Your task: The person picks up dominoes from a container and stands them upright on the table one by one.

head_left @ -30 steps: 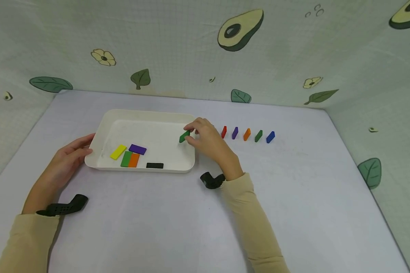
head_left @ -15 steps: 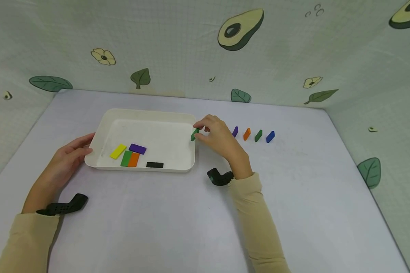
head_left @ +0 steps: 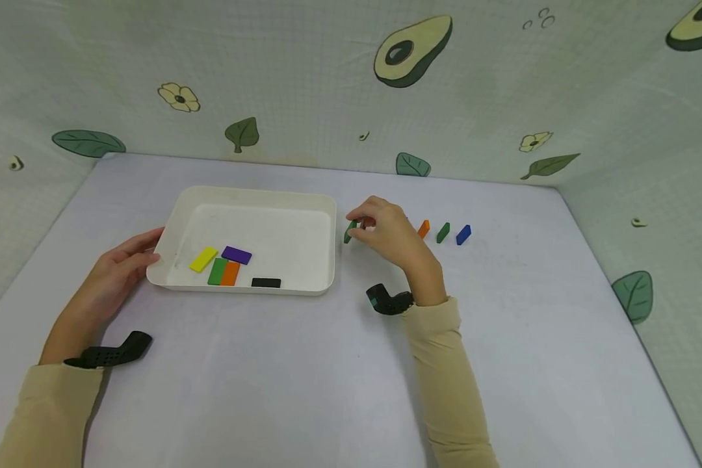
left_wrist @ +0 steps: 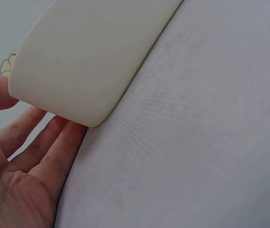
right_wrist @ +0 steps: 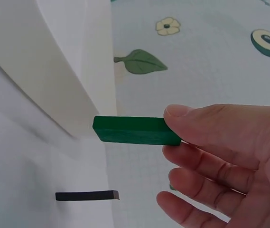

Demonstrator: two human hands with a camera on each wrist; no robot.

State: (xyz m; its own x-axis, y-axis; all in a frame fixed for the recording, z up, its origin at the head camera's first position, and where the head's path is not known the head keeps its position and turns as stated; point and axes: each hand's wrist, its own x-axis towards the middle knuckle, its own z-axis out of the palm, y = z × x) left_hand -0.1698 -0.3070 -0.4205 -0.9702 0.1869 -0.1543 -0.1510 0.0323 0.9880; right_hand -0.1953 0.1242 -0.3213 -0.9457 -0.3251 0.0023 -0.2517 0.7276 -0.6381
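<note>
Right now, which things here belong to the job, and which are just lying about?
Probably the job: left hand, right hand, held green block, tray, blocks inside, standing blocks.
Probably background rather than clutter: printed cloth, worn wrist cameras.

In my right hand (head_left: pixel 389 231) I pinch one end of a small oblong green block (right_wrist: pixel 130 129), held just outside the right end of a shallow white tray (head_left: pixel 292 227). My left hand (head_left: pixel 111 273) rests against the tray's left end. Inside, a yellow block (head_left: pixel 203 259) and a purple block (head_left: pixel 236 255) lie slanted; a second green block (head_left: pixel 218 272) and an orange block (head_left: pixel 229 273) lie side by side, touching; a black block (head_left: pixel 266 283) lies along the near wall. A third green block (head_left: pixel 443 233) and a blue block (head_left: pixel 463 234) stand well to the right.
</note>
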